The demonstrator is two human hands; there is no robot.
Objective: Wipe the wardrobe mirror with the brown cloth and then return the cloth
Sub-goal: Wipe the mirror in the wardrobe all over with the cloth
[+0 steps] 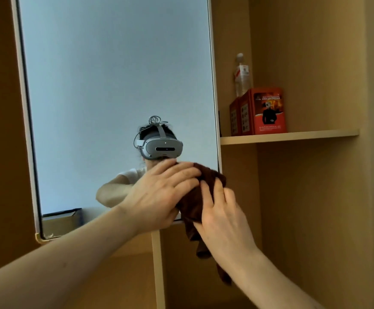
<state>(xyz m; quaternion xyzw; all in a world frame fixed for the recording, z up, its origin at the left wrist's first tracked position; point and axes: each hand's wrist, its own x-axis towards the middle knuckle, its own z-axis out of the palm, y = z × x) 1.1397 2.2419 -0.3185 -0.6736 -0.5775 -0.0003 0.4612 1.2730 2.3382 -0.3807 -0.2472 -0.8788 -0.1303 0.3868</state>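
Note:
The wardrobe mirror (114, 85) is a tall framed panel filling the upper left. A brown cloth (195, 201) is bunched in front of its lower right corner, with a loose end hanging down. My left hand (159, 192) lies over the cloth's left side, fingers wrapped on its top. My right hand (221, 212) grips the cloth from the right, fingers curled into the fabric. Both hands cover much of the cloth. Whether the cloth touches the glass is not clear.
To the right of the mirror, a wooden shelf (293, 136) carries two red boxes (261, 112) and a clear plastic bottle (241, 74). Wooden wardrobe panels (315, 197) enclose the space below and beside it. The mirror reflects a person wearing a headset.

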